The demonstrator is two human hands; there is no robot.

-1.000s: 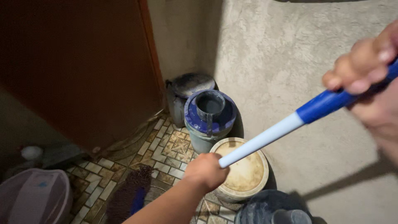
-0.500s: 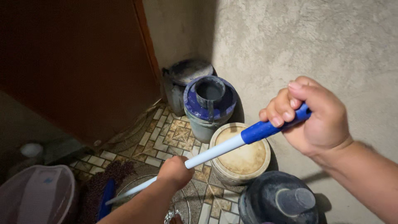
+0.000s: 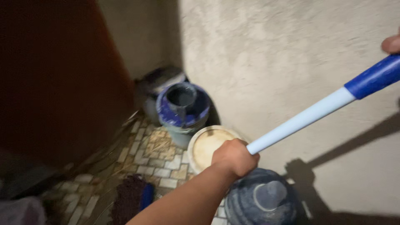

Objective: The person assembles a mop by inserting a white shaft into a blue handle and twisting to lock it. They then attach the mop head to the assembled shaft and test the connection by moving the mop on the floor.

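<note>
My left hand (image 3: pixel 234 157) is closed around the pale lower shaft of a mop handle (image 3: pixel 304 118), which runs up to the right into a blue grip (image 3: pixel 373 77). My right hand (image 3: pixel 391 43) shows only as a fingertip at the right edge, on top of that blue grip. Low on the tiled floor lies the mop's dark shaggy head (image 3: pixel 130 199) with a blue part beside it. Just beyond my left hand stands a bucket with a cream lid (image 3: pixel 206 146).
A blue-lidded bucket (image 3: pixel 182 109) with a grey cup on top stands in the corner, with a dark container (image 3: pixel 160 79) behind it. A large dark water jug (image 3: pixel 260 201) sits below my left hand. A brown door (image 3: pixel 54 75) fills the left; a rough plaster wall (image 3: pixel 271 54) is right.
The handle has swung up and to the right. My right hand has moved almost out of view at the right edge. The view has shifted, so the buckets sit further left.
</note>
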